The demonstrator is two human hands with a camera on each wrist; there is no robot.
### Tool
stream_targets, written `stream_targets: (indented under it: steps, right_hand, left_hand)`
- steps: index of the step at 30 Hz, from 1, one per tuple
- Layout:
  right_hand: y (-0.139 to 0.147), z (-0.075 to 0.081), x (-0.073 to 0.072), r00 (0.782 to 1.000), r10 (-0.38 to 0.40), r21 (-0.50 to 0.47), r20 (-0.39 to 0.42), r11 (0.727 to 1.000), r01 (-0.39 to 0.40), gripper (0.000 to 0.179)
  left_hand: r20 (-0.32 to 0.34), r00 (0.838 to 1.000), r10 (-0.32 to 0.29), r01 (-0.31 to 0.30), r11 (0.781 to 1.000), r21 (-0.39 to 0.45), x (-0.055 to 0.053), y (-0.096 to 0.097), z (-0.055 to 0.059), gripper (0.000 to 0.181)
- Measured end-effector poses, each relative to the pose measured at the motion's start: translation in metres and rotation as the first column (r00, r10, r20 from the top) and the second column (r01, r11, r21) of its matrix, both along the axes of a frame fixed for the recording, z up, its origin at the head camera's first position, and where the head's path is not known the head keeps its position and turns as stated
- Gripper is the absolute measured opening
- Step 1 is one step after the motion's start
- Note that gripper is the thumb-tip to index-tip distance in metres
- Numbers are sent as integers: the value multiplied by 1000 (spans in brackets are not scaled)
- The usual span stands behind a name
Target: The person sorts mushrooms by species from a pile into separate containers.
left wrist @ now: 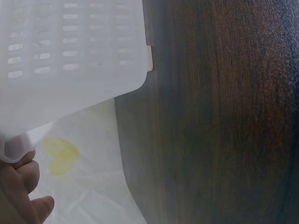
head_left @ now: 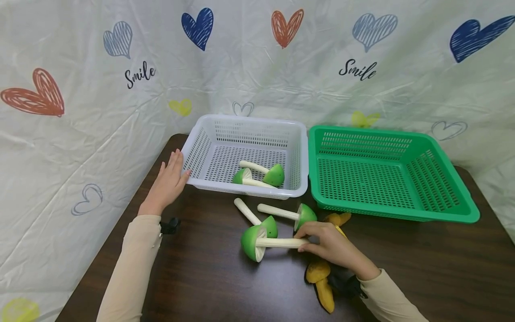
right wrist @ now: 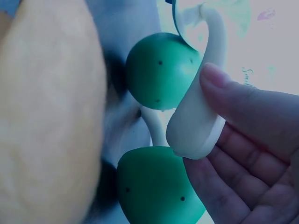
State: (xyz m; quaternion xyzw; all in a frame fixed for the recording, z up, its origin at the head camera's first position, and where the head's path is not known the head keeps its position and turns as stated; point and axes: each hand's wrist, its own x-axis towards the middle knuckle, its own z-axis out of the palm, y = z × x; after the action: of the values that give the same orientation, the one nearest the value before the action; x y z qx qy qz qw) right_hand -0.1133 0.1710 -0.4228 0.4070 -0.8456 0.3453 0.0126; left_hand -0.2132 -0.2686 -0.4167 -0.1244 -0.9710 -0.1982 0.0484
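Note:
My right hand [head_left: 327,243] pinches the white stem of a green-capped toy mushroom [head_left: 253,243] between thumb and fingers, and the right wrist view shows its stem end [right wrist: 196,133] in the grip. Just beyond it on the table lie another green mushroom [head_left: 270,226] and a third one [head_left: 307,216]. Two more green mushrooms [head_left: 275,174] rest inside the white basket [head_left: 251,190]. Against that basket's left rim rests my left hand [head_left: 166,183], its fingers mostly straight in the head view; the left wrist view catches only part of it beside the rim.
To the right of the white basket stands a green basket [head_left: 396,214]. A yellow-brown toy mushroom [head_left: 322,284] lies in front of my right hand, and another [head_left: 339,218] sits partly hidden behind it. A heart-printed cloth [head_left: 257,67] hangs behind the dark wooden table [head_left: 201,277].

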Motion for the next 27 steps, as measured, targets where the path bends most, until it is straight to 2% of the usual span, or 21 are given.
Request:
stream_targets:
  steps: [7,13,27]
  right_hand:
    - [2,1,0,999,-33,-44,3,998,33,24]
    - [3,1,-2,997,-56,-87,-48,995,52,26]
    - [5,12,-10,992,-83,-140,-97,988,69,31]
  left_hand:
    - [18,1000,-5,5,1000,3,-1,1,1,67]
    - [17,1000,12,-12,1000,-13,-1,0,0,68]
    - [12,1000,9,-9,1000,5,2,1,2,67]
